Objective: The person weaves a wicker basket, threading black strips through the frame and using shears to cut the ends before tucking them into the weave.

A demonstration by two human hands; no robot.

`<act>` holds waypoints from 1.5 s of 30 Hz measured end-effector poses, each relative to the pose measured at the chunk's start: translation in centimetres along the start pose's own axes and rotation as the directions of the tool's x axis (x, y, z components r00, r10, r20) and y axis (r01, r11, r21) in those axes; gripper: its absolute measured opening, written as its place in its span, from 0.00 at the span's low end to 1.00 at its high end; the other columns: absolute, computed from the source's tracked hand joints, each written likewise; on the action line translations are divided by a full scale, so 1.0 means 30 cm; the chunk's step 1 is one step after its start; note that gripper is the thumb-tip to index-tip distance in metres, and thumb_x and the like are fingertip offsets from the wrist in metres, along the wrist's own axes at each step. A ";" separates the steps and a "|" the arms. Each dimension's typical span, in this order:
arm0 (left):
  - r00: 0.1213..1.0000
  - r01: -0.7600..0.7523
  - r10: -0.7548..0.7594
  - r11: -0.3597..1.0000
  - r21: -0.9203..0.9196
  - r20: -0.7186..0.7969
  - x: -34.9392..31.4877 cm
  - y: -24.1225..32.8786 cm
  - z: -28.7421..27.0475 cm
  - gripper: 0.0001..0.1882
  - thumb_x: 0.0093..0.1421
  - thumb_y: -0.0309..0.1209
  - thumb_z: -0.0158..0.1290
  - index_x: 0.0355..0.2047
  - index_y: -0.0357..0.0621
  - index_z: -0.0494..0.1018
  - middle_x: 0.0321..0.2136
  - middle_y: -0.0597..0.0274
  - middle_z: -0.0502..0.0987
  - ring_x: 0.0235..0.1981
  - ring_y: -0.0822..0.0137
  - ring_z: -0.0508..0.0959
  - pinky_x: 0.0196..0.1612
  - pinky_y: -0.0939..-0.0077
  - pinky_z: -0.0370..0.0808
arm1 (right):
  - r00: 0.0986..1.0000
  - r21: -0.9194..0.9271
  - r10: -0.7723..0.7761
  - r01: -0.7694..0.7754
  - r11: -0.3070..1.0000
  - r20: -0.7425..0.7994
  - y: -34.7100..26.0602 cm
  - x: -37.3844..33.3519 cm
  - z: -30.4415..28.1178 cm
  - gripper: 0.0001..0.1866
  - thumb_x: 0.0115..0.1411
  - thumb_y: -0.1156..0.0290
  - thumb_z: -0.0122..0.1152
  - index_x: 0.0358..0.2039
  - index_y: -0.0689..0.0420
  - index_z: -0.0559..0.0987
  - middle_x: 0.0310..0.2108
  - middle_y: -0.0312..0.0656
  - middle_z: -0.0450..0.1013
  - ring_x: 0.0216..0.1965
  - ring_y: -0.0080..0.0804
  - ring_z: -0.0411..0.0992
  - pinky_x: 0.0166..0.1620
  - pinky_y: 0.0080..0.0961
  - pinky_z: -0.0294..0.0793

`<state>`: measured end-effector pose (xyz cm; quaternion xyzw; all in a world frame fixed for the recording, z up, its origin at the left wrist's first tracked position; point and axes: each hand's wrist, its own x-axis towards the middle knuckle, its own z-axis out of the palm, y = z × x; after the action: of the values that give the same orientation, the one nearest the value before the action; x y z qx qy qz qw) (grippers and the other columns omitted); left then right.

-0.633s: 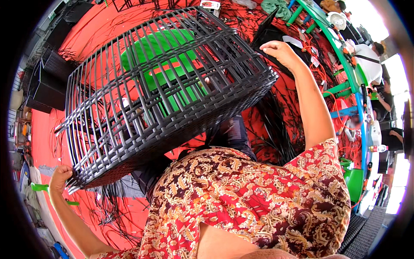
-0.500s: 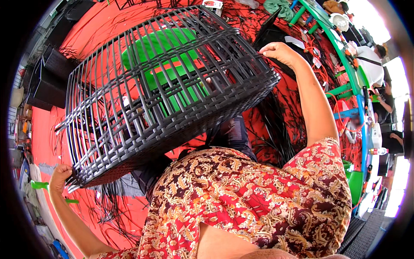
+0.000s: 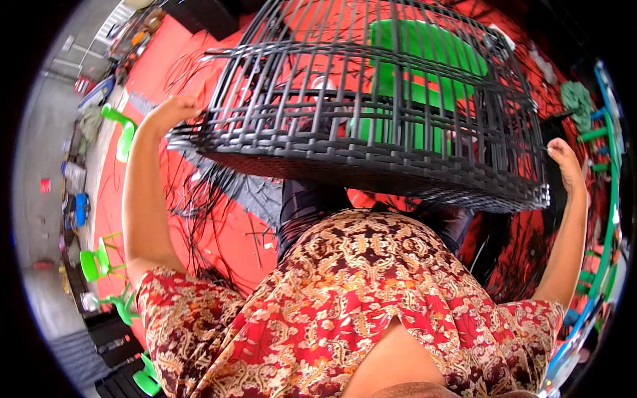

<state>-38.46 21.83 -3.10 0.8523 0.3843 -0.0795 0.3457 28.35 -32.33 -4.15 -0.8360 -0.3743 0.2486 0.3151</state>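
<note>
A large, partly woven black wicker furniture frame (image 3: 371, 159) lies across my lap. Its near band is closely woven, while bare upright strands with a few cross rows rise beyond it. My left hand (image 3: 174, 113) is at the left end, its fingers closed on the edge of the frame. Beside the right end, my right hand (image 3: 566, 162) is raised in a pinch. Whatever lies between those fingertips is too small to make out. Through the bars a green plastic chair (image 3: 419, 41) shows, standing on the red floor.
Loose black strands (image 3: 212, 192) litter the red floor covering (image 3: 232, 229), beside a grey cloth (image 3: 255, 199). Several small green chairs (image 3: 98, 262) stand at the left. A green and blue rail structure (image 3: 607, 219) runs along the right, with a green cloth (image 3: 577, 105) near its far end.
The view has turned leftward, so the wicker frame now sits further right and more level. Both hands are still at its two ends; the left arm shows more fully.
</note>
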 end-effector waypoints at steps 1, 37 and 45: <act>1.000 0.031 -0.031 0.996 -0.085 0.000 0.007 -0.031 0.000 0.09 0.56 0.33 0.48 0.28 0.40 0.73 0.21 0.70 0.71 0.26 0.76 0.68 0.33 0.81 0.65 | 1.000 0.015 -0.002 0.002 1.000 -0.008 -0.021 0.020 0.004 0.04 0.54 0.70 0.53 0.29 0.56 0.71 0.27 0.27 0.64 0.32 0.15 0.61 0.40 0.14 0.58; 0.798 -0.446 0.592 0.706 0.550 -0.112 0.262 0.576 0.260 0.34 0.51 0.41 0.54 0.59 0.55 0.56 0.61 0.52 0.49 0.62 0.52 0.51 0.61 0.61 0.49 | 0.842 -0.419 -0.513 0.531 0.737 0.166 -0.590 0.172 0.500 0.38 0.43 0.57 0.67 0.55 0.44 0.63 0.59 0.45 0.53 0.59 0.44 0.54 0.59 0.35 0.55; 0.683 -0.384 0.644 0.719 0.580 -0.346 0.439 0.546 0.300 0.22 0.54 0.45 0.50 0.48 0.55 0.68 0.51 0.56 0.66 0.52 0.54 0.66 0.52 0.61 0.64 | 0.790 -0.328 -0.612 0.590 0.738 0.044 -0.586 0.268 0.497 0.24 0.47 0.66 0.61 0.47 0.53 0.72 0.55 0.47 0.61 0.57 0.40 0.59 0.58 0.31 0.56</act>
<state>-16.54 16.24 -6.47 0.9704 0.1690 0.1712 0.0217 15.17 -11.80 -3.16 -0.7181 -0.6488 0.0405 0.2484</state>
